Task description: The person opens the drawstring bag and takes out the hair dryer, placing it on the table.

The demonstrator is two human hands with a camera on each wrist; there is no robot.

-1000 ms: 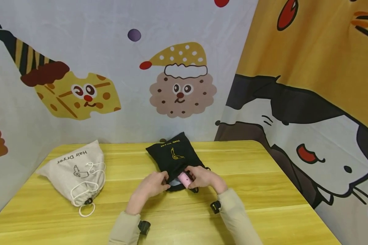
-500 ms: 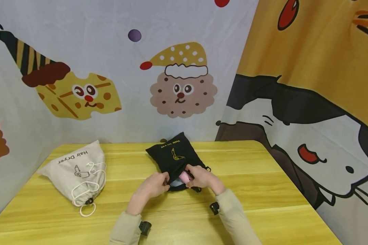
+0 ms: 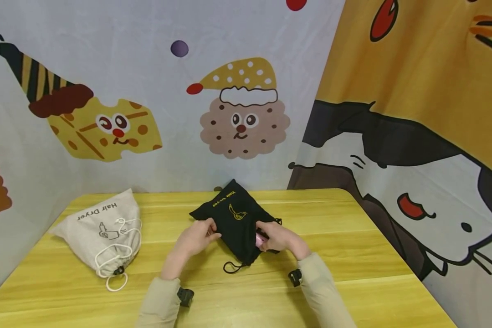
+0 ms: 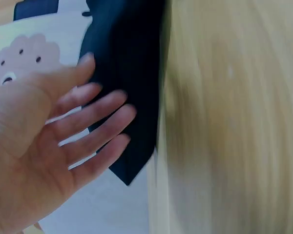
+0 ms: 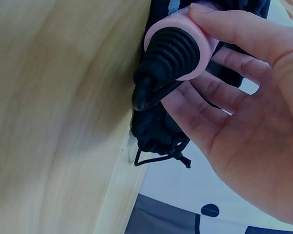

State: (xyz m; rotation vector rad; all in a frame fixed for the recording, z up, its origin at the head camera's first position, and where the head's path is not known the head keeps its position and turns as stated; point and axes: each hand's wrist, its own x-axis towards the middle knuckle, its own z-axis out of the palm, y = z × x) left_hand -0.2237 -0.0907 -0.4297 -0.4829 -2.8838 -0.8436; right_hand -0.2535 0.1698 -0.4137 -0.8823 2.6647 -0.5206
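Mid-frame on the worktop [image 3: 238, 305] lies a creased black bag [image 3: 235, 230] printed in yellow. Left grip [image 3: 193, 238], fingers loosely spread, sits at its left edge; right grip [image 3: 279, 237], curled, holds a pink handle [image 3: 260, 240] at its lower right.

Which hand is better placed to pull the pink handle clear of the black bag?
Right, most likely. The right hand grips the handle beside the black bag; the left hand is across the bag from it, fingers extended, gripping nothing.

Pink handle [image 5: 206, 45] partly hidden, tabletop [image 4: 229, 122] blurred
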